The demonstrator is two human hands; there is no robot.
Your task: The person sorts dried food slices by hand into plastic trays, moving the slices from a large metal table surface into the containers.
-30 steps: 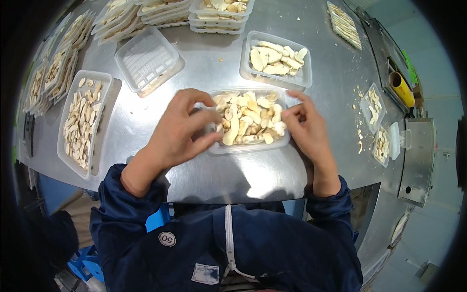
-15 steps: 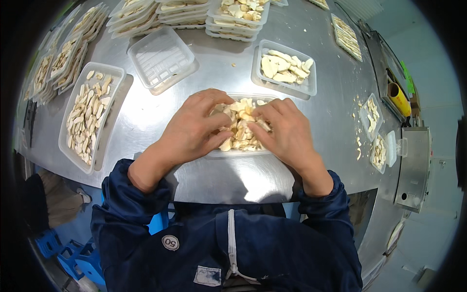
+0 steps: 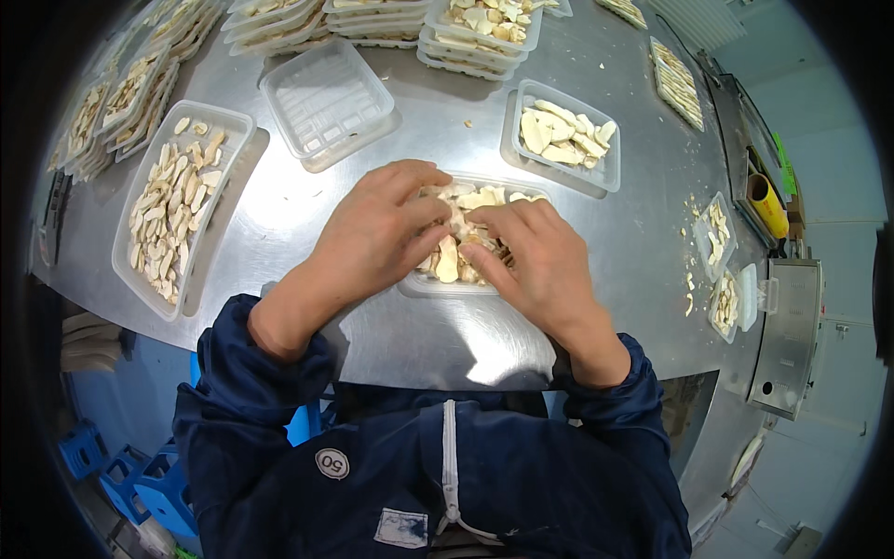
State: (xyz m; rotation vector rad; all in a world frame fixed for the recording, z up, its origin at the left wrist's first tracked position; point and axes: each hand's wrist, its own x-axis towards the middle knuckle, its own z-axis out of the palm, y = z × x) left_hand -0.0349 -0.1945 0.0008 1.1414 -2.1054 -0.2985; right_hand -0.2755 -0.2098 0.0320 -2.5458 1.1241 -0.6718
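A clear plastic tray [image 3: 438,290] heaped with pale, brown-edged slices [image 3: 449,259] that look like sliced mushroom lies in front of me. My left hand [image 3: 391,219] reaches in over its left side, fingers bent and apart among the slices. From the right, my right hand [image 3: 535,256] dips into the same heap with thumb and forefinger spread. Neither hand shows a slice clearly gripped, though some fingertips are hidden in the heap. Just behind on the right stands a smaller tray [image 3: 610,172] of larger, creamy slices [image 3: 563,135].
An empty clear tray [image 3: 328,98] sits at the back left. A long tray [image 3: 244,140] of small slices stands far left. Stacked filled trays [image 3: 475,51] line the back. Small tubs [image 3: 726,303] and crumbs lie right, near a metal box [image 3: 790,326]. Blue stools [image 3: 168,494] stand below.
The table and trays appear shifted slightly right and the far ones upward, as the view has turned. My fingers have moved among the slices, with the right fingertips a little closer to the left hand.
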